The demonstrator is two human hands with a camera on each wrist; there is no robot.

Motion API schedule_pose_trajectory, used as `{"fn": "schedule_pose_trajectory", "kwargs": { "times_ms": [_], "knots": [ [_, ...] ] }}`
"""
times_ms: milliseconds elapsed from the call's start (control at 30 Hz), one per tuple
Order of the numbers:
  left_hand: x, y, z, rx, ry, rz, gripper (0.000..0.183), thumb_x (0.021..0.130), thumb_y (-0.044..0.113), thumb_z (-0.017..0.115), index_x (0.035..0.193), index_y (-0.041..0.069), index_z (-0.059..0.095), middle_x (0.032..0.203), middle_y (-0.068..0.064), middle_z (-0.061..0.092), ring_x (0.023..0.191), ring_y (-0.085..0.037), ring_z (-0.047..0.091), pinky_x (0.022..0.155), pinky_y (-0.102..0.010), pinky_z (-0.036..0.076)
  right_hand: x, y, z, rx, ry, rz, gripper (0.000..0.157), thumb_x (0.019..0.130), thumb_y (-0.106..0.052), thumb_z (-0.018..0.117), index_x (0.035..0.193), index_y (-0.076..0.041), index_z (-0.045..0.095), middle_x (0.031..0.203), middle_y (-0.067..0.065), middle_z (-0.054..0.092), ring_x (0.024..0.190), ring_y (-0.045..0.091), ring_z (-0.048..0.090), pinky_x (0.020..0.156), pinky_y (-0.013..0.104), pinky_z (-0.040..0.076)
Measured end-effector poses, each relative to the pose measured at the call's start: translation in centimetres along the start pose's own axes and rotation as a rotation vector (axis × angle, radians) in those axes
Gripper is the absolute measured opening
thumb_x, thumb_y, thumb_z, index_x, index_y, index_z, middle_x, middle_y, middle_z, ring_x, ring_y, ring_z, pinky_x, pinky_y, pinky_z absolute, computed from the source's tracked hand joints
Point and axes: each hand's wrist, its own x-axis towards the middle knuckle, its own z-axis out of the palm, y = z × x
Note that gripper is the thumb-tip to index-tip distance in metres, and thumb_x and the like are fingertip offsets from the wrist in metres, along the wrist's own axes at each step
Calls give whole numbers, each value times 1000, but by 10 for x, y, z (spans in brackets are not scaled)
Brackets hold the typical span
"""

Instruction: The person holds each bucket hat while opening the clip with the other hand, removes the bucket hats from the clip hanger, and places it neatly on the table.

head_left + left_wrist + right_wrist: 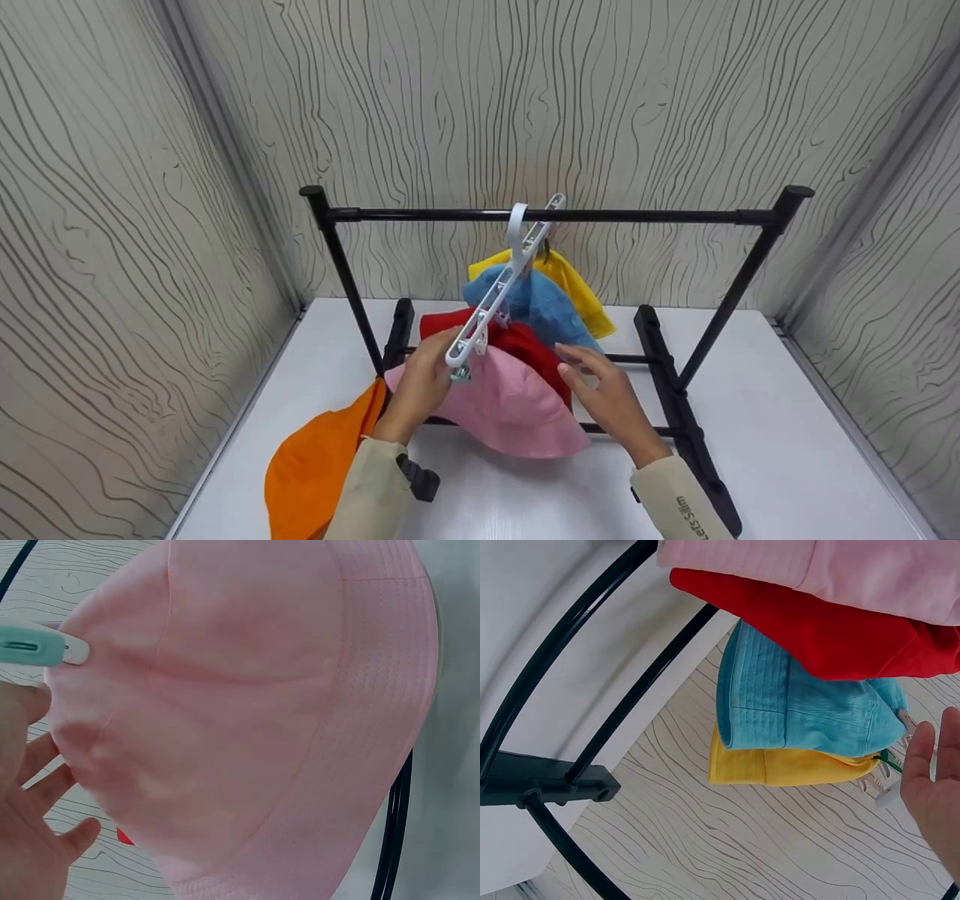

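Pink hat (517, 409) hangs from a white hanger (515, 255); left hand (421, 381) and right hand (611, 399), fingers loosely extended, flank it.

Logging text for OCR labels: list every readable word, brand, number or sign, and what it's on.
"LetsSilim": dark print on the right sleeve; small and slightly blurred, so the exact spelling is uncertain.
No other text readable: none on the pink hat, red hat, blue hat, yellow hat, orange hat, white hanger or black rack.
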Motion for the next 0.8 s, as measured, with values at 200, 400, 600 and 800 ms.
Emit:
{"fn": "schedule_pose_trajectory", "kwargs": {
  "times_ms": [200, 400, 600, 800],
  "knots": [
    [-3, 1, 3, 12, -12, -8, 44, 93, 9, 60, 137, 13, 53, 136, -8, 56, 129, -29, 49, 106, -45, 43, 5, -6, 1, 16, -22, -12, 37, 94, -21, 62, 130, -13, 60, 131, 4, 61, 115, 23, 58, 99, 44, 50],
    [-6, 4, 6, -14, -34, -28, 46, 94, 11, 60, 139, 13, 51, 138, -8, 54, 130, -29, 48, 106, -44, 43, 9, -14, 2, 10, -45, -40, 39, 94, -25, 62, 131, -16, 60, 134, 5, 59, 119, 25, 57, 97, 43, 51],
    [-9, 3, 13, -9, -7, 64, 44, 93, 6, 61, 136, 10, 54, 135, -9, 57, 125, -29, 50, 105, -44, 45, 13, -19, 5, -9, -76, -48, 42, 93, -26, 63, 133, -17, 58, 137, 5, 56, 122, 27, 55, 97, 43, 51],
    [-7, 7, 20, -32, -1, 91, 43, 93, 6, 61, 135, 10, 55, 132, -10, 58, 122, -29, 51, 102, -44, 47, 17, -21, 7, 8, -87, -62, 43, 93, -25, 63, 134, -16, 57, 137, 4, 56, 123, 26, 55, 97, 42, 51]
  ]
}}
